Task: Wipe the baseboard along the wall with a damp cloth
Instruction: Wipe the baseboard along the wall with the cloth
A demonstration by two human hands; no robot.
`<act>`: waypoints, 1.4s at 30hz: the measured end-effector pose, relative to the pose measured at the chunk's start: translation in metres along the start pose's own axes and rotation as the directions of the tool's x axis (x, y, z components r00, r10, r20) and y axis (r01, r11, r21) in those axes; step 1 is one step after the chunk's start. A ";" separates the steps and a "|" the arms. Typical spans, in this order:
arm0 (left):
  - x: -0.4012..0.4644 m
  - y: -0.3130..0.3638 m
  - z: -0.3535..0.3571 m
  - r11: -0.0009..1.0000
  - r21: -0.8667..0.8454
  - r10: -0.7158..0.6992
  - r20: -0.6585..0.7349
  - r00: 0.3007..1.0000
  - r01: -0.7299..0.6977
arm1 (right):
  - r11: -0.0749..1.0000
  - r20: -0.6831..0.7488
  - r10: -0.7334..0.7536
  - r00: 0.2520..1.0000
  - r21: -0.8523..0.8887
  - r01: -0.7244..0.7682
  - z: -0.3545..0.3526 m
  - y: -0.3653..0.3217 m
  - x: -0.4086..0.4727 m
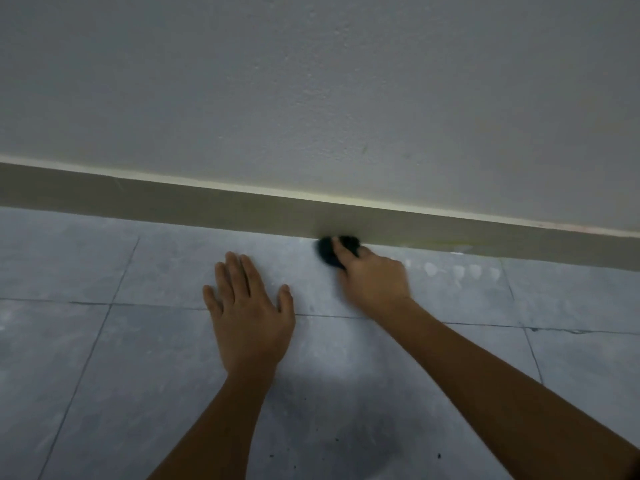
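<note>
A greenish-brown baseboard (173, 206) runs along the foot of the pale wall, sloping down to the right. My right hand (375, 277) grips a small dark cloth (329, 251) and presses it against the bottom of the baseboard where it meets the floor. The cloth and fingers are blurred by motion. My left hand (247, 313) lies flat on the floor tiles, fingers spread, a little left of the cloth and apart from the baseboard.
Grey floor tiles (104, 375) with dark grout lines fill the lower half. A row of pale marks (460, 270) sits on the tiles right of my right hand. A rough off-white wall (311, 81) rises above the baseboard.
</note>
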State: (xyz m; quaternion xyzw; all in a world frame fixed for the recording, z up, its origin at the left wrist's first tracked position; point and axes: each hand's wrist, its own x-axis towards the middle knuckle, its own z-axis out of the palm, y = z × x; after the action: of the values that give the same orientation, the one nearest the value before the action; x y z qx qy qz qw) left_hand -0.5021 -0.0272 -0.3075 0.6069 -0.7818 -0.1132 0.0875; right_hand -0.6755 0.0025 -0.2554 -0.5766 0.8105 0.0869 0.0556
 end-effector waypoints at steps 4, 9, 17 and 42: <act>-0.001 -0.001 0.000 1.000 0.000 0.006 0.004 1.000 -0.006 | 0.995 0.001 -0.101 0.995 0.005 0.101 -0.001 -0.022 0.011; -0.003 0.001 -0.001 1.000 0.020 0.014 0.023 1.000 -0.014 | 0.998 0.003 0.058 0.998 -0.032 -0.058 0.009 0.048 -0.018; -0.015 0.067 0.004 0.978 -0.109 0.186 0.094 0.978 -0.176 | 0.953 0.015 0.301 0.953 -0.030 -0.301 0.012 0.107 -0.041; -0.042 0.134 0.033 0.974 -0.098 0.216 0.136 0.967 -0.204 | 0.948 0.013 0.284 0.959 0.146 -0.282 0.021 0.084 -0.044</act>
State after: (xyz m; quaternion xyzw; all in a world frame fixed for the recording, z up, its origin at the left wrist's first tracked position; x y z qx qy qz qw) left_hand -0.6250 0.0473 -0.3011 0.5065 -0.8406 -0.1799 0.0669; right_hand -0.7406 0.0741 -0.2614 -0.4491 0.8892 0.0317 0.0814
